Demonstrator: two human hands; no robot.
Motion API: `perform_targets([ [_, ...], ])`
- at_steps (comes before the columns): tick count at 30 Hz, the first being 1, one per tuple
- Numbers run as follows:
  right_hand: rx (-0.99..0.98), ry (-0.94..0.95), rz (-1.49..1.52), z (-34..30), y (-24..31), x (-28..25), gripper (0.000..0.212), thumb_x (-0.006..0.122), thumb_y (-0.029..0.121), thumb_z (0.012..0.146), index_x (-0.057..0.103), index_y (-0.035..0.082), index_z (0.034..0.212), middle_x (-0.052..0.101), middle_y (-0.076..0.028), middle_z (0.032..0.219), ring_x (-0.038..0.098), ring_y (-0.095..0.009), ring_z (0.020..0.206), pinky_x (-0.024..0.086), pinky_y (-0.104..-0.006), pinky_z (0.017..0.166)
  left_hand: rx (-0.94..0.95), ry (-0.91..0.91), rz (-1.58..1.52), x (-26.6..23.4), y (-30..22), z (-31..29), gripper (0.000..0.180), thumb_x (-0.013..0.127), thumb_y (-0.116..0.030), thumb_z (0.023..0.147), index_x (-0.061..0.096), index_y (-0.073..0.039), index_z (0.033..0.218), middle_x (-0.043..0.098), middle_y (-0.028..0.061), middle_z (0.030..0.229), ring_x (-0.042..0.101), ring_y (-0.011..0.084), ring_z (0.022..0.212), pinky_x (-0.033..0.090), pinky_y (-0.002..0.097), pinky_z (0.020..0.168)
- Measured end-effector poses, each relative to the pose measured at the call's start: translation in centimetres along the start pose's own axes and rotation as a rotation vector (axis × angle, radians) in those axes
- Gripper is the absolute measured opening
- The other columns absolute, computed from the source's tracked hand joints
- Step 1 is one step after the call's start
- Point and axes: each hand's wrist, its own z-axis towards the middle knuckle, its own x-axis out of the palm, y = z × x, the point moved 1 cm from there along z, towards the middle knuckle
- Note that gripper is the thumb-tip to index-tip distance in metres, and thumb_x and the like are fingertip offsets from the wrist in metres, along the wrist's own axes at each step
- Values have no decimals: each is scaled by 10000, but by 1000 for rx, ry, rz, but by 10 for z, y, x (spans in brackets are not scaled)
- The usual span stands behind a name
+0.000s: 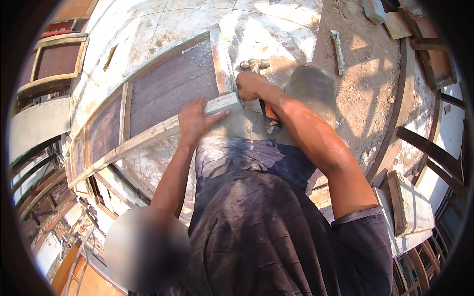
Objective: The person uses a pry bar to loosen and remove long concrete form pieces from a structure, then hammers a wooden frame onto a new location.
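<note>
A long wooden framed panel (153,130) with dark brown boards slants from my lap toward the left. My left hand (194,121) holds its near rail close to the corner, fingers over the wood and thumb stretched along it. Just beyond that corner, my right hand (251,85) is closed with its fingers curled. Whatever sits between those fingers is hidden. A hammer (255,63) with a metal head and an orange and black handle lies under my right wrist. Part of its handle is covered by the wrist.
Pale, dirt-stained flooring (197,19) extends ahead, with bare soil (363,89) to the right. A short wood strip (337,52) lies on the soil. More wooden frames (57,61) stand at left, and curved timbers (427,148) and a pale block (412,207) are at right.
</note>
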Motion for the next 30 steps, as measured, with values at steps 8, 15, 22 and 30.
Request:
perform_targets([
  [8,-61,10,17,-2,-9,12,292,600,127,809,716,-38,1021,717,-290,1016,691,-456,999,538,-506,882,-7,-24,-3,3,0,0,763,796,-733,694,736,-8,923,716,165,885,701,341,868,542,464,801],
  [15,-78,-235,193,-11,-14,-6,358,645,209,907,646,-33,1170,694,-287,1058,678,-428,1026,522,-482,889,22,-54,-72,0,1,0,718,800,-727,693,694,-31,830,676,131,803,685,320,814,527,451,766],
  [22,-107,-288,337,0,-18,-8,423,728,295,910,656,-11,1193,712,-246,1014,694,-374,992,533,-461,881,-6,-3,-34,0,6,-3,756,799,-728,694,742,-20,951,715,160,896,702,339,876,548,450,787],
  [30,245,-358,540,-2,-10,-21,526,741,378,906,659,-54,1193,736,-240,1073,723,-366,999,553,-448,887,6,-51,-75,-5,20,-9,773,797,-725,692,747,-21,1007,733,170,947,708,358,925,552,455,821],
])
